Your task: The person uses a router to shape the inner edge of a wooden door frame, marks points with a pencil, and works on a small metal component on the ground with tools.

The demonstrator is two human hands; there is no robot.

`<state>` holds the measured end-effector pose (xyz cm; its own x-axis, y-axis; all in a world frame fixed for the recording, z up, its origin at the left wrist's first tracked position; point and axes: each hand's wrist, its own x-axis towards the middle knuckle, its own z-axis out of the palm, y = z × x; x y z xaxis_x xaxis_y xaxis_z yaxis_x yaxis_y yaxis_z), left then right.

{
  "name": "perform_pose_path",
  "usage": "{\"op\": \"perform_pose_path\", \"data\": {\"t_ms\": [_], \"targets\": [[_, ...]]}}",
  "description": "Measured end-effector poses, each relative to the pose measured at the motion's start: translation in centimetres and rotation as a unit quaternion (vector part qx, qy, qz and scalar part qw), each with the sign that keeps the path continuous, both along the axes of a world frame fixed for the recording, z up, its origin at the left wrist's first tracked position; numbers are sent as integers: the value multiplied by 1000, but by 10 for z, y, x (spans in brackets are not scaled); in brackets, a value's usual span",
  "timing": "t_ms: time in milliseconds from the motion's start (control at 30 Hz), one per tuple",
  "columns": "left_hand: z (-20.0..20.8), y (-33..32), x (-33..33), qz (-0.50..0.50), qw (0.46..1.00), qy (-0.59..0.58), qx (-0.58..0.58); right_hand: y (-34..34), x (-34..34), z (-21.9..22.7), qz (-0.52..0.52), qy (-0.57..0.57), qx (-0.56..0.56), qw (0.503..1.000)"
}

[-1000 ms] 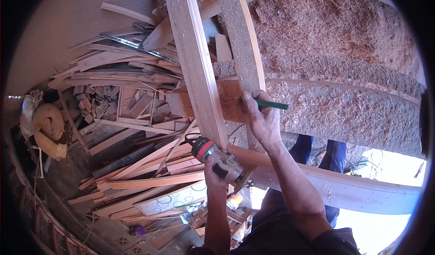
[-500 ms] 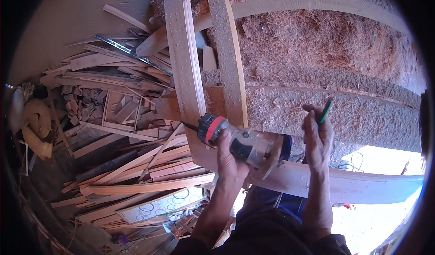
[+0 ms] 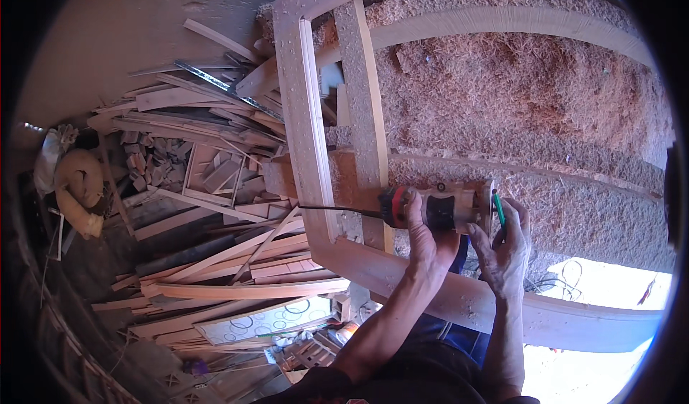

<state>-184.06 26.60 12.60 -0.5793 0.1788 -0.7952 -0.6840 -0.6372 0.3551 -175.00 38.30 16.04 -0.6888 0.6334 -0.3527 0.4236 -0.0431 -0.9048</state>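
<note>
My left hand (image 3: 428, 252) is wrapped round the body of a trim router (image 3: 439, 209), a small power tool with a red band and a black end. The router lies sideways in the air, its base plate facing right and its black cord (image 3: 341, 209) trailing left. At the base plate, my right hand (image 3: 511, 253) has its fingertips close against the router. A slim green stick (image 3: 498, 209), perhaps a pencil, is held between the fingers of that hand. Both hands are above a curved wooden frame (image 3: 459, 295) strewn with shavings.
Sawdust and shavings (image 3: 517, 95) cover the area beyond the frame. A crosspiece (image 3: 362, 81) spans the frame's left part. Wood strips (image 3: 251, 289) and small offcuts (image 3: 147, 156) are heaped at left. Beside them lies a yellow bent hose-like thing (image 3: 77, 181). Bright light falls at lower right.
The router has moved right and turned nearly level. My right hand has come down slightly and its fingers have closed in on the router's base. The whole view has shifted a little.
</note>
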Motion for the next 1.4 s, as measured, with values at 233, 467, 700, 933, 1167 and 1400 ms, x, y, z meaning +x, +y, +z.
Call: {"op": "perform_pose_path", "data": {"t_ms": [233,467,700,933,1167,1400], "targets": [[2,-17,-12,-59,997,-26,-36,-16,-4,-26,-44,72,34,996],[19,-56,-7,-162,978,-50,-124,-28,-3,-42,-56,112,91,988],[28,-57,-11,-160,983,-20,-84,-29,0,-43,-35,100,54,993],[43,-72,-6,-266,946,-43,-178,-25,4,-40,-72,113,14,991],[74,-43,18,-438,777,315,-326,-19,18,-32,-245,58,-133,959],[101,2,15,-504,712,408,-269,-29,6,22,-51,197,-28,979]]}}
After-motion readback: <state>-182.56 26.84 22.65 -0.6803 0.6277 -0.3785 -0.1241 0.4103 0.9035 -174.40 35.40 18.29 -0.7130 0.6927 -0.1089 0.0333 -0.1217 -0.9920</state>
